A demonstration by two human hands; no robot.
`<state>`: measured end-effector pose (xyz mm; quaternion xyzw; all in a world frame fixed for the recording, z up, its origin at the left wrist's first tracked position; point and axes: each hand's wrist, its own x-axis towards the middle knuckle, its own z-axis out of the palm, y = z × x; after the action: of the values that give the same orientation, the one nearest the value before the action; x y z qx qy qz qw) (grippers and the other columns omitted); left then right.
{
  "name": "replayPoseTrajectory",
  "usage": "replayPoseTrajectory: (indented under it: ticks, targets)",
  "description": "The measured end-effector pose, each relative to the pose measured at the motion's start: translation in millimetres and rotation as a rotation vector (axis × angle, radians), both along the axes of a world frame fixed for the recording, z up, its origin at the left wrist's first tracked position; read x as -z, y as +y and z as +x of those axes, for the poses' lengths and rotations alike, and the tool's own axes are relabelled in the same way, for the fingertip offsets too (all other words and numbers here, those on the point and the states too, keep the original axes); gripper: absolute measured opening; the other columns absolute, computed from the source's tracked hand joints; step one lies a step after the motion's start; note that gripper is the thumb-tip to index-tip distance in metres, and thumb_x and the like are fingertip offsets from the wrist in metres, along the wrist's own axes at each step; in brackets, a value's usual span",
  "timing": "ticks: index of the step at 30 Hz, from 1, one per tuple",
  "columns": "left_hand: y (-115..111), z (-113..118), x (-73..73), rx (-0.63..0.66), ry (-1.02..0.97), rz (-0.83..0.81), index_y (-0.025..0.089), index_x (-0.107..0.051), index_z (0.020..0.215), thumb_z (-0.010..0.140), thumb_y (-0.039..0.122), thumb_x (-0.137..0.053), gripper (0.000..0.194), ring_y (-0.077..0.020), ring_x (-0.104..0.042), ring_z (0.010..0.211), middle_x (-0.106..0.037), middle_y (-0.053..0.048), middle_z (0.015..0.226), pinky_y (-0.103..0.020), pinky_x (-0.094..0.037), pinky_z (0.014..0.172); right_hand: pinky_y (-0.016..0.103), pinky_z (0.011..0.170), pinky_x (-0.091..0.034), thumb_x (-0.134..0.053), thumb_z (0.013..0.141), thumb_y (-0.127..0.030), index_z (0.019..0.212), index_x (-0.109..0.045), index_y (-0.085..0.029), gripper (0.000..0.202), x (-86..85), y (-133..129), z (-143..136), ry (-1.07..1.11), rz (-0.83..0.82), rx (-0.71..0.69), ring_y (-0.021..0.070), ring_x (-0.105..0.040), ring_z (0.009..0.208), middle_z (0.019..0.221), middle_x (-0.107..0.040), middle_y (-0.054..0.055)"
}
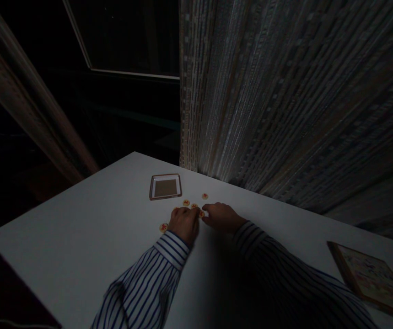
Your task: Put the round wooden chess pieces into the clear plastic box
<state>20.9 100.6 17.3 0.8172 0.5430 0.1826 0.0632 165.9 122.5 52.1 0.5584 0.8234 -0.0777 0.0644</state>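
Observation:
Several small round discs point(186, 202), pale with red marks, lie on the white table between and around my hands. My left hand point(184, 224) rests low over them with its fingers curled, and what lies under them is hidden. One disc point(201, 214) sits between the thumb and fingertips of my right hand point(223, 217), close against the left fingertips. Beyond the hands are a disc point(194, 206) near the left fingers and another disc point(205, 196) farther back. To the left of my left wrist lies a disc point(163, 227). Both sleeves are striped.
A shallow, clear-rimmed box or tray point(151, 188) with a brown inside stands behind the discs. At the right lies a framed, patterned board point(374, 276). String curtains point(251, 114) hang along the table's point(96, 237) far edge. The room is dim.

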Motion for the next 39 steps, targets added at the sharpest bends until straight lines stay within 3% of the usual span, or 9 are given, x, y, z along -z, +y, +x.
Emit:
replayPoseTrajectory:
  ticks: [8,19,28,33,39]
  targets:
    - [0,0,4.0,0.001,-0.018,0.024,0.017,-0.055,0.110,0.079,0.012,-0.043,0.033,-0.0235,-0.056,0.099,-0.067,-0.011,0.099,-0.054,-0.025,0.100,0.033,0.070,-0.044,-0.037,0.083,-0.034,0.103,-0.060,-0.018,0.035,2.5,3,-4,-0.003,0.014,-0.011,0.0245,-0.062,0.088,0.095,-0.066,0.012]
    - [2,-2,7.4,0.005,-0.045,0.034,0.017,-0.054,0.113,0.080,0.014,-0.043,0.035,-0.0231,-0.058,0.099,-0.067,-0.011,0.099,-0.054,-0.024,0.102,0.031,0.068,-0.044,-0.036,0.084,-0.035,0.104,-0.059,-0.019,0.035,-2.8,-1,-4,-0.009,0.045,-0.018,0.0234,-0.062,0.085,0.094,-0.067,0.012]
    - [6,-4,7.7,0.014,-0.191,0.059,0.014,-0.057,0.109,0.079,0.010,-0.040,0.034,-0.0211,-0.059,0.097,-0.067,-0.011,0.102,-0.045,-0.036,0.098,0.030,0.065,-0.042,-0.038,0.084,-0.034,0.098,-0.057,-0.019,0.028,-10.3,-7,-2,-0.009,0.100,-0.025,0.0233,-0.062,0.083,0.090,-0.067,0.009]
    - [8,-6,6.9,0.028,-0.318,0.121,0.014,-0.059,0.103,0.081,0.013,-0.039,0.030,-0.0202,-0.060,0.093,-0.068,-0.010,0.098,-0.039,-0.045,0.087,0.028,0.064,-0.040,-0.036,0.085,-0.036,0.094,-0.056,-0.019,0.027,-14.4,-12,0,0.035,0.145,-0.034,0.0207,-0.062,0.081,0.090,-0.067,0.007]
    - [5,-6,0.4,0.020,-0.387,0.077,0.014,-0.059,0.104,0.082,0.015,-0.039,0.030,-0.0196,-0.060,0.093,-0.067,-0.009,0.098,-0.037,-0.047,0.085,0.028,0.068,-0.039,-0.034,0.088,-0.034,0.095,-0.055,-0.019,0.027,-17.8,-19,2,0.055,0.203,-0.064,0.0193,-0.060,0.085,0.092,-0.065,0.007]
